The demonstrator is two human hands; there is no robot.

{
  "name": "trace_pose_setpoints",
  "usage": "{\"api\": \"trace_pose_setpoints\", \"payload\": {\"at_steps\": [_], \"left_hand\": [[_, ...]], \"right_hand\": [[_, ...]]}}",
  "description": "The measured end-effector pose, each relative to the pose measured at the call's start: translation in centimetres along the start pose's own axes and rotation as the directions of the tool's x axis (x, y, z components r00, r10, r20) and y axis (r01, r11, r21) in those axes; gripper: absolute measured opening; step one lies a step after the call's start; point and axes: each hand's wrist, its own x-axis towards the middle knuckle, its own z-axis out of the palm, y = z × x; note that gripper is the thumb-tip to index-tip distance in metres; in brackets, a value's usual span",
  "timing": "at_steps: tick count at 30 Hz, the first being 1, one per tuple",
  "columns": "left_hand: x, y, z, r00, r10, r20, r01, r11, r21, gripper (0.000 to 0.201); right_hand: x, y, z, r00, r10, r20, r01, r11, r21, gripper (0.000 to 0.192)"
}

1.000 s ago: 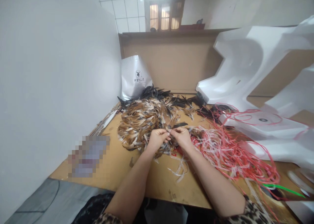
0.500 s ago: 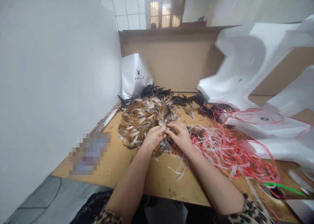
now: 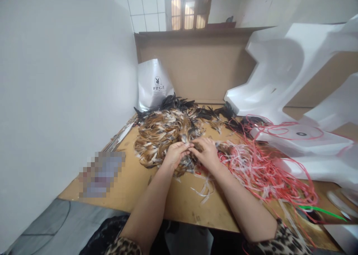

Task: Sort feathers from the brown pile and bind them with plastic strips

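So we've got both hands, left hand and right hand, pinched shut on the brown-and-white feather heap, fingertips meeting to pick bits apart.

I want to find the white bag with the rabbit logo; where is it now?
In the head view the white bag stands at the table's far left, against the brown back board, just behind the feather pile.

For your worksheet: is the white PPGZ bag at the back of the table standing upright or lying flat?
Upright. The white bag stands with its printed logo level and readable, its base behind the dark feathers, against the brown board.
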Motion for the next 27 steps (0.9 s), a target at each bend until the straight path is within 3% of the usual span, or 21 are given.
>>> {"api": "trace_pose_setpoints", "payload": {"at_steps": [4, 7, 10, 12, 18, 22, 27], "left_hand": [[0.4, 0.4, -0.4, 0.995, 0.048, -0.084, -0.056, 0.994, -0.090, 0.017], [0.6, 0.6, -0.8, 0.990, 0.080, -0.117, -0.097, 0.985, -0.141, 0.015], [0.8, 0.8, -1.2, 0.986, 0.093, -0.137, -0.120, 0.972, -0.200, 0.013], [0.9, 1.0, -1.5, 0.983, 0.106, -0.153, -0.141, 0.961, -0.238, 0.011], [0.9, 1.4, -1.8, 0.978, 0.133, -0.163, -0.175, 0.944, -0.279, 0.012], [0.7, 1.4, -1.6, 0.985, 0.133, -0.111, -0.160, 0.943, -0.292, 0.009], [0.5, 1.5, -1.3, 0.988, 0.124, -0.095, -0.145, 0.951, -0.273, 0.008]], "right_hand": [[0.5, 1.8, -0.4, 0.983, 0.179, -0.033, -0.165, 0.952, 0.257, 0.018], [0.5, 3.1, -0.4, 0.954, 0.293, 0.069, -0.298, 0.885, 0.359, 0.019], [0.4, 3.4, -0.2, 0.927, 0.326, 0.188, -0.374, 0.847, 0.376, 0.019], [0.3, 3.1, 0.1, 0.930, 0.301, 0.210, -0.360, 0.862, 0.358, 0.018], [-0.3, 1.8, 1.4, 0.981, 0.110, 0.160, -0.138, 0.974, 0.178, 0.014], [-1.0, 1.4, 2.2, 0.984, 0.097, 0.147, -0.102, 0.994, 0.027, 0.024], [-1.2, 0.4, 2.6, 0.994, 0.098, 0.053, -0.098, 0.995, 0.000, 0.036]]}}
